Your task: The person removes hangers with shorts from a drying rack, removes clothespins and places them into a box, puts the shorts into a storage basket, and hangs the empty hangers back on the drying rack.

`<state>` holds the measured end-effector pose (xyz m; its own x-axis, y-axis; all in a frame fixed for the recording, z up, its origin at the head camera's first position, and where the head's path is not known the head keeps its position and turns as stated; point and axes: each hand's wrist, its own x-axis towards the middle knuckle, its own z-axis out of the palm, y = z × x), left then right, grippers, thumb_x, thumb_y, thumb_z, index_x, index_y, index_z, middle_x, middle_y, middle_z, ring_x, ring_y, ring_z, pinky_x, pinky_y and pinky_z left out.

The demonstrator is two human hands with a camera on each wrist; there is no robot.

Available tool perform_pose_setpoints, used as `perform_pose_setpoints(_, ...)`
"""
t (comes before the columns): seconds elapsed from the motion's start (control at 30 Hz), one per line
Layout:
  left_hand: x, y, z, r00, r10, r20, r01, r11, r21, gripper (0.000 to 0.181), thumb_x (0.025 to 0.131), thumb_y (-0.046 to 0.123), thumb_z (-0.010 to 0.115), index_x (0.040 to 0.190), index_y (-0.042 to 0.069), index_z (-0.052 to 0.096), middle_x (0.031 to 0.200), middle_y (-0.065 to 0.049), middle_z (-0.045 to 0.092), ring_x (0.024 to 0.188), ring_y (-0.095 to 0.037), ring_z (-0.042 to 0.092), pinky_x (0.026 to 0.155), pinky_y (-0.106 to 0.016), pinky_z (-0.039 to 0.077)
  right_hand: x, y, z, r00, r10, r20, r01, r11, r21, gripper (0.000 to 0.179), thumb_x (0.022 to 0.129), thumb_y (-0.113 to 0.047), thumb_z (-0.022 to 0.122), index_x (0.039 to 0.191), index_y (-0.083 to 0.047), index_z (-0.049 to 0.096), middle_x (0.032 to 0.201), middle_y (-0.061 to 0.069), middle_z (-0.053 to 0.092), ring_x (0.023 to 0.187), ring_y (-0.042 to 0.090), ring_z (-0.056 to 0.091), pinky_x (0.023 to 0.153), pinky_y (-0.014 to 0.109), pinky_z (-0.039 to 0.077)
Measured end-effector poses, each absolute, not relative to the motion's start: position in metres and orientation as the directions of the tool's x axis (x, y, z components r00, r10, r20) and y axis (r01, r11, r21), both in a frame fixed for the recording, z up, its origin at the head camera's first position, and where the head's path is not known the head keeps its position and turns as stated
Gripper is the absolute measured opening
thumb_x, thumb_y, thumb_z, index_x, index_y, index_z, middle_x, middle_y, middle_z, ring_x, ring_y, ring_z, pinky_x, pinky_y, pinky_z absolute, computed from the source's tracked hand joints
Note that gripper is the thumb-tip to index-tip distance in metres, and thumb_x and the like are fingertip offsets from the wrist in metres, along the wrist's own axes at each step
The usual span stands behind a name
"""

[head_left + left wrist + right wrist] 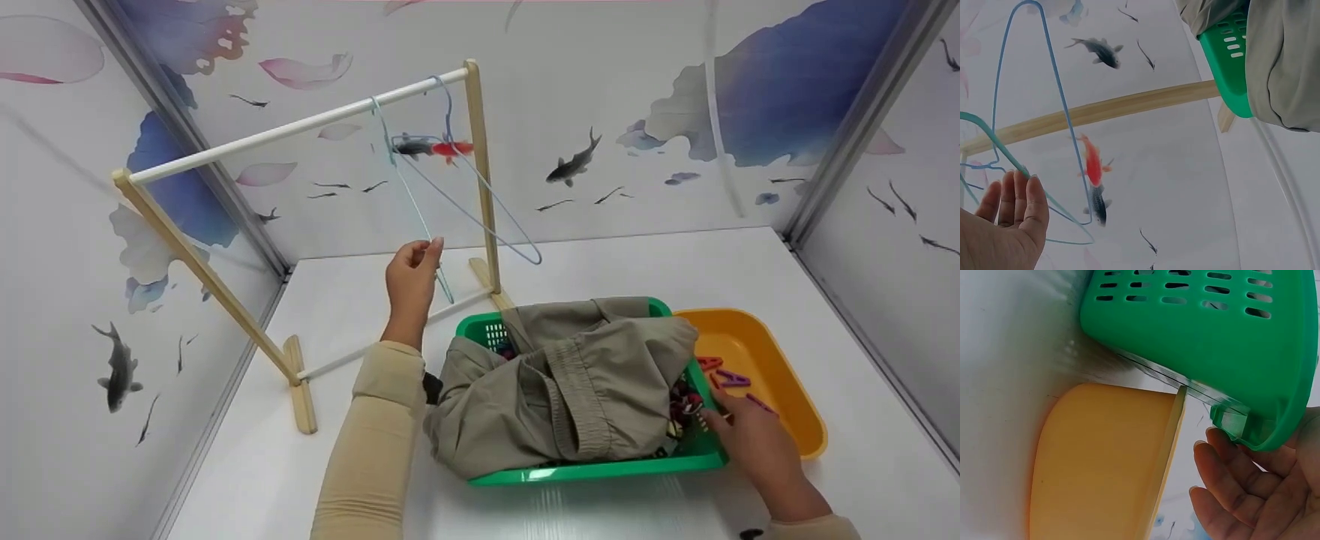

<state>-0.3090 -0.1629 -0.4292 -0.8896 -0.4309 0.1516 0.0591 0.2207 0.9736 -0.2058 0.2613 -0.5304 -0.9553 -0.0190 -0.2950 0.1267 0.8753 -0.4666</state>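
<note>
My left hand (411,281) is raised below the rack's bar and pinches the lower part of a light green clothes hanger (416,202). The hanger's hook is over the bar. In the left wrist view the fingertips meet its tube. Behind it hangs a blue clothes hanger (512,214), apart from the hand. My right hand (761,446) grips the right rim of a green basket (600,474); in the right wrist view its fingers lie under the rim, with the thumb mostly hidden. Khaki trousers (540,397) with an elastic waistband lie heaped over the basket.
The drying rack (300,124) has a white bar and wooden legs. An orange tray (806,412) stands right of the basket, holding several clothes pegs (733,377). Patterned cloth (684,401) shows under the trousers. Printed panels enclose the white table (232,465) on the visible sides.
</note>
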Motion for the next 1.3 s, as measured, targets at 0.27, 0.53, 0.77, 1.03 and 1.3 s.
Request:
perform_pose_setpoints(0.27, -0.291, -0.174, -0.438, -0.875, -0.437, 0.206, 0.120, 0.218, 0.969, 0.032, 0.097, 0.029, 0.060, 0.111, 0.000, 0.064, 0.098, -0.011, 0.063, 0.093, -0.021, 0.058, 0.079, -0.028, 0.050, -0.209, 0.267, -0.524, -0.949, -0.082, -0.303, 0.075, 0.879, -0.470, 0.071, 0.095, -0.044, 0.058, 0.140, 0.009, 0.040, 0.101, 0.020, 0.062, 0.081, 0.025, 0.052, 0.068, 0.035, 0.050)
perform_pose_setpoints(0.53, -0.258, -0.192, -0.453, -0.876, -0.451, 0.168, 0.063, 0.239, 0.969, 0.032, 0.099, 0.022, 0.056, 0.120, -0.002, 0.060, 0.109, -0.015, 0.061, 0.099, -0.023, 0.057, 0.080, -0.031, 0.050, -0.215, 0.273, -0.516, -0.963, -0.118, -0.243, 0.021, 0.864, -0.504, 0.070, 0.098, -0.047, 0.050, 0.137, 0.011, 0.043, 0.108, 0.025, 0.063, 0.087, 0.031, 0.059, 0.074, 0.045, 0.054)
perform_pose_setpoints(0.77, -0.237, -0.205, -0.480, -0.954, -0.295, -0.056, -0.156, 0.329, 0.931, 0.040, 0.093, 0.016, 0.062, 0.128, -0.001, 0.054, 0.115, -0.019, 0.058, 0.103, -0.028, 0.058, 0.079, -0.035, 0.052, -0.226, 0.274, -0.510, -0.967, -0.128, -0.219, 0.011, 0.843, -0.539, 0.075, 0.100, -0.049, 0.044, 0.141, 0.013, 0.034, 0.122, 0.032, 0.056, 0.102, 0.044, 0.058, 0.082, 0.054, 0.051)
perform_pose_setpoints(1.03, -0.213, -0.217, -0.510, -0.953, -0.090, -0.289, -0.300, 0.398, 0.867, 0.063, 0.085, 0.017, 0.073, 0.139, 0.000, 0.045, 0.133, -0.024, 0.049, 0.117, -0.040, 0.054, 0.088, -0.056, 0.049, -0.251, 0.272, -0.508, -0.970, -0.161, -0.183, -0.016, 0.792, -0.611, 0.081, 0.099, -0.052, 0.043, 0.146, 0.012, 0.025, 0.130, 0.035, 0.048, 0.109, 0.047, 0.054, 0.071, 0.045, 0.057)
perform_pose_setpoints(1.3, -0.201, -0.210, -0.527, -0.909, 0.012, -0.416, -0.356, 0.496, 0.792, 0.072, 0.083, 0.019, 0.075, 0.143, 0.000, 0.040, 0.139, -0.030, 0.042, 0.117, -0.043, 0.053, 0.076, -0.055, 0.054, -0.278, 0.268, -0.502, -0.959, -0.208, -0.193, -0.034, 0.760, -0.649, 0.072, 0.100, -0.040, 0.051, 0.147, 0.008, 0.027, 0.134, 0.036, 0.043, 0.106, 0.044, 0.058, 0.075, 0.045, 0.057)
